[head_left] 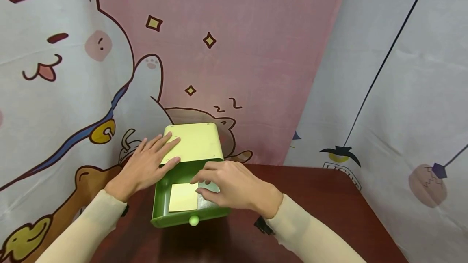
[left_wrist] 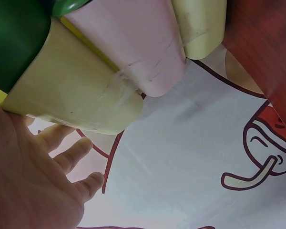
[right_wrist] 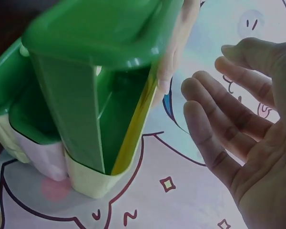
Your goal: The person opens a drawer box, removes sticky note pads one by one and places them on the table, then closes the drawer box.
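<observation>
A small drawer cabinet [head_left: 199,141] with a pale yellow top stands on the table. Its green top drawer [head_left: 212,214] is pulled out toward me, a round light green knob [head_left: 193,220] on its front. Inside lies a square pale yellow note pad [head_left: 183,198], on the left part of the drawer floor. My left hand [head_left: 146,165] rests on the cabinet's top with fingers extended. Over the right side of the drawer hovers my right hand [head_left: 237,184], fingers loosely bent and fingertips near the pad's right edge. In the right wrist view nothing is between those fingers.
Below the yellow tier, the left wrist view shows a pink tier [left_wrist: 133,43] and another yellow tier [left_wrist: 200,28]. Clear tape joins the upper tiers. The dark red table [head_left: 310,206] extends right. A cartoon-printed cloth [head_left: 256,72] hangs close behind the cabinet.
</observation>
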Demonstrator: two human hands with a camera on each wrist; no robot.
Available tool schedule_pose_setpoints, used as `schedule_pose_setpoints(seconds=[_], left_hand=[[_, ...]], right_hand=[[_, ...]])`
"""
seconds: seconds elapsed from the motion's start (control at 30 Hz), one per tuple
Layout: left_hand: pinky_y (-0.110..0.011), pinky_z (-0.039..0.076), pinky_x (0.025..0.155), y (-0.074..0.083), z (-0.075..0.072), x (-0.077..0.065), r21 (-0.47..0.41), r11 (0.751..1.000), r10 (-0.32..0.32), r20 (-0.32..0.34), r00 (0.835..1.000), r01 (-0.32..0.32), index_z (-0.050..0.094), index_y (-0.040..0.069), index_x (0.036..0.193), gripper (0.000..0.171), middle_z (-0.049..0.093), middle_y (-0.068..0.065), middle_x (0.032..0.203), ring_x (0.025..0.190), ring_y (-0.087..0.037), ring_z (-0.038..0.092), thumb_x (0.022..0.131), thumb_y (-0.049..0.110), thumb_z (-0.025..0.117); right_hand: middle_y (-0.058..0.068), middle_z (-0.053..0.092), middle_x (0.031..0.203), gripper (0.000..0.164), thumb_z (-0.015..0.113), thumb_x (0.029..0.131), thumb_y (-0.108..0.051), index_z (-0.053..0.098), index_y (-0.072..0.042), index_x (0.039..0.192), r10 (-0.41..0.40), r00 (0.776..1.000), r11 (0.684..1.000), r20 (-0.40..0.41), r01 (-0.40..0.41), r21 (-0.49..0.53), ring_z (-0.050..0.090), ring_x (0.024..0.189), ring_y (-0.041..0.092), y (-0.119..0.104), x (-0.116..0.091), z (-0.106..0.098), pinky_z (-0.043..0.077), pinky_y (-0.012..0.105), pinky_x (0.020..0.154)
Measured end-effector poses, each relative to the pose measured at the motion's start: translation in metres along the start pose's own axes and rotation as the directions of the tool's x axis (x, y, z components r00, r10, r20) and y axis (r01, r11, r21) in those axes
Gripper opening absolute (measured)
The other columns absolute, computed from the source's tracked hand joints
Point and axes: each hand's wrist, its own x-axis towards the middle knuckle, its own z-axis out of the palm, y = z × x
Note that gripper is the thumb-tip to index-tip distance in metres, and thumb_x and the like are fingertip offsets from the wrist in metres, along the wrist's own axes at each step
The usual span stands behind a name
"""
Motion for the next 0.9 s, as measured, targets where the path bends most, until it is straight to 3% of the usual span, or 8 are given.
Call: schedule_pose_setpoints(seconds=[0.3, 0.47, 0.63, 0.9], left_hand=[[-0.080, 0.019, 0.142, 0.000, -0.001, -0.001, 0.019, 1.000, 0.001, 0.004, 1.000, -0.001, 0.034, 0.034, 0.186, 0.074, 0.031, -0.012, 0.194, 0.178, -0.048, 0.032, 0.121, 0.069, 0.046], [-0.081, 0.019, 0.141, 0.001, -0.001, -0.001, 0.028, 1.000, 0.008, 0.001, 1.000, -0.009, 0.035, 0.034, 0.186, 0.074, 0.031, -0.013, 0.194, 0.177, -0.048, 0.034, 0.121, 0.068, 0.046], [-0.081, 0.020, 0.140, 0.001, -0.001, -0.002, 0.034, 0.999, 0.011, -0.002, 1.000, -0.011, 0.035, 0.034, 0.186, 0.074, 0.032, -0.013, 0.194, 0.176, -0.049, 0.036, 0.121, 0.068, 0.046], [-0.081, 0.022, 0.139, 0.001, 0.000, -0.002, 0.038, 0.999, 0.023, -0.031, 0.999, -0.021, 0.037, 0.035, 0.185, 0.073, 0.035, -0.012, 0.193, 0.174, -0.048, 0.040, 0.121, 0.067, 0.047]], right_hand=[[-0.004, 0.081, 0.117, 0.021, 0.085, 0.109, -0.027, 0.087, -0.025, 0.130, 0.025, 0.988, 1.000, 0.150, -0.025, 0.003, 0.075, 0.088, 0.008, 0.010, 0.026, -0.004, 0.058, 0.018, 0.071], [-0.004, 0.080, 0.123, 0.026, 0.083, 0.111, -0.030, 0.085, -0.026, 0.136, 0.032, 0.967, 0.999, 0.253, -0.032, -0.005, 0.075, 0.098, 0.010, 0.014, 0.040, 0.000, 0.060, 0.023, 0.080], [-0.005, 0.077, 0.131, 0.033, 0.084, 0.110, -0.034, 0.083, -0.028, 0.143, 0.029, 0.926, 1.000, 0.377, -0.024, -0.019, 0.072, 0.109, 0.007, 0.015, 0.054, 0.006, 0.061, 0.025, 0.093], [-0.008, 0.071, 0.154, 0.047, 0.088, 0.108, -0.033, 0.076, -0.032, 0.153, 0.005, 0.834, 1.000, 0.552, 0.005, -0.017, 0.070, 0.142, 0.008, 0.016, 0.074, 0.020, 0.061, 0.028, 0.115]])
